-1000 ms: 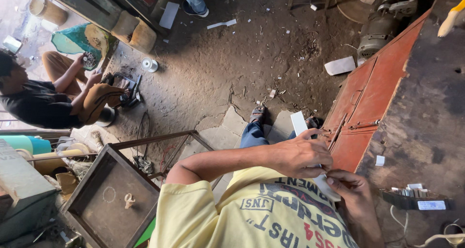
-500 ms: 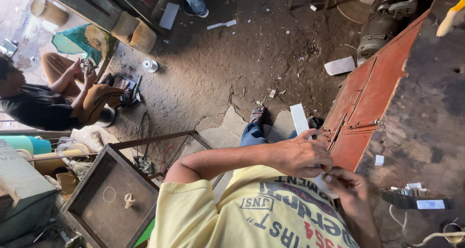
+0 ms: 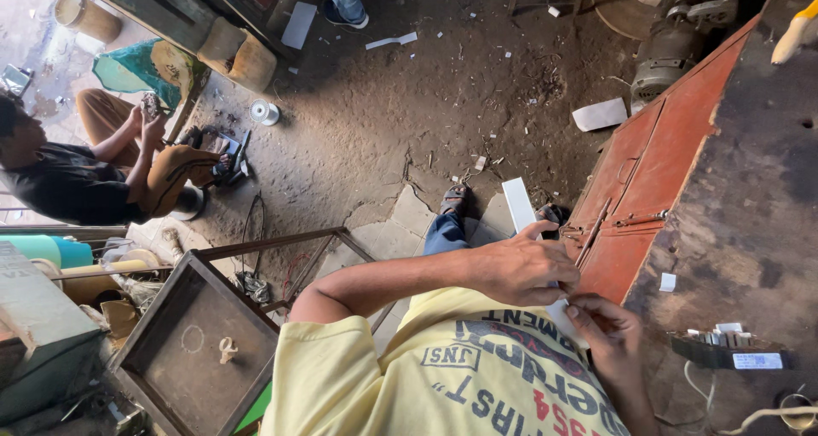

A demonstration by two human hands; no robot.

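Workbench [image 3: 750, 189], dark-topped with red doors, fills two to four o'clock. Seated person [image 3: 68, 176] sits at nine o'clock. Left hand [image 3: 521, 268] wraps closed around a white strip [image 3: 518, 204] near centre; right hand [image 3: 612, 338], at five o'clock, pinches the strip's lower end.

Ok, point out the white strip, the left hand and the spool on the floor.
white strip [image 3: 518, 204], head view, upper free end.
left hand [image 3: 521, 270], head view, back of hand.
spool [image 3: 262, 112], head view, top face.
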